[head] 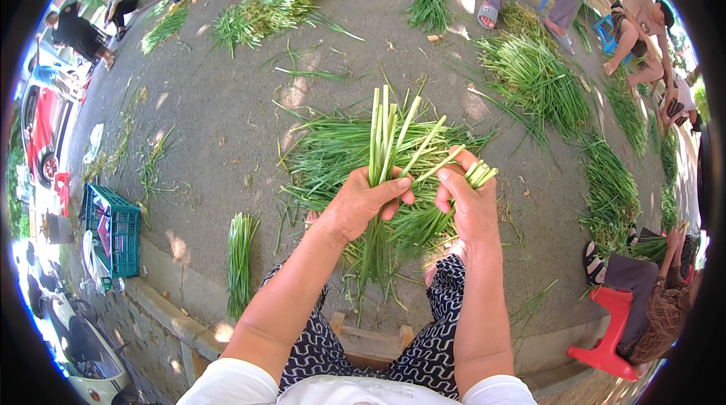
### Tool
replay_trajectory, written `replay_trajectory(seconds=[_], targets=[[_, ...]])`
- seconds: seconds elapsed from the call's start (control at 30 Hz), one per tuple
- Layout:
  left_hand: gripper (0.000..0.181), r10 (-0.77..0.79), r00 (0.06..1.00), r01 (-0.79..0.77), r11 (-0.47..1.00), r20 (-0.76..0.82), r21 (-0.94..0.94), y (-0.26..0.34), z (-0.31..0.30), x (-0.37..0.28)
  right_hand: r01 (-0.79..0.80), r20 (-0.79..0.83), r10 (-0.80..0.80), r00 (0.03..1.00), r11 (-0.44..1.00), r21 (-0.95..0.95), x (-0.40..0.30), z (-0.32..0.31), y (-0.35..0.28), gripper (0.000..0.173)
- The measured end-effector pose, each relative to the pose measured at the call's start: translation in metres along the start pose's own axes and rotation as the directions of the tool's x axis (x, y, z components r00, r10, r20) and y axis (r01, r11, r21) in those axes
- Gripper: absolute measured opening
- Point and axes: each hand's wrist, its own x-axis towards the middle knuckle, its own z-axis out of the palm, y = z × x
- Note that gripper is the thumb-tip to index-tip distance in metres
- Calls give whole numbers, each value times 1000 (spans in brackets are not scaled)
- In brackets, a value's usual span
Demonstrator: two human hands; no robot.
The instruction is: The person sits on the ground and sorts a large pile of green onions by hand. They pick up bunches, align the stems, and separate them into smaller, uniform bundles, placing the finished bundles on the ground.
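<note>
My left hand (363,203) grips a loose bunch of long green stalks (379,141), likely garlic chives, with the pale ends fanned upward and the leaves hanging below. To its right, my right hand (468,195) is closed around a second, tighter bunch (481,173) whose pale ends poke out past the forefinger. One stalk (437,165) spans the gap between the two hands. Beneath both hands, a broad heap of green stalks (334,155) lies on the pavement before my feet. A neat bundle (241,263) rests on the ground to my left.
A teal plastic crate (125,235) with bags stands at left near the stone kerb (164,320). More stalk heaps (533,76) lie ahead and right. Several people sit around, one on a red stool (612,331) at lower right. A parked scooter (85,342) is lower left.
</note>
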Motion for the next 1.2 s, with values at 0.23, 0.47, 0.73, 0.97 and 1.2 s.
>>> replay_trajectory(seconds=[0.23,0.47,0.73,0.97,1.2], targets=[[17,2,1000,-2,1000,4,-8,0,0,0,-66,-72,63,995,997,-38,-1,4,2,32],[16,10,994,-16,998,-105,-55,5,-8,2,-106,-53,102,993,992,-73,-3,2,1,29],[13,91,981,-97,995,-170,-25,8,-16,4,-215,75,241,968,943,-253,-6,3,12,12],[17,55,991,-47,997,-124,66,-1,-8,2,-176,-114,207,972,956,235,0,0,10,10],[16,12,997,-3,992,-73,123,-7,4,1,-130,-96,173,980,929,347,3,-2,6,13]])
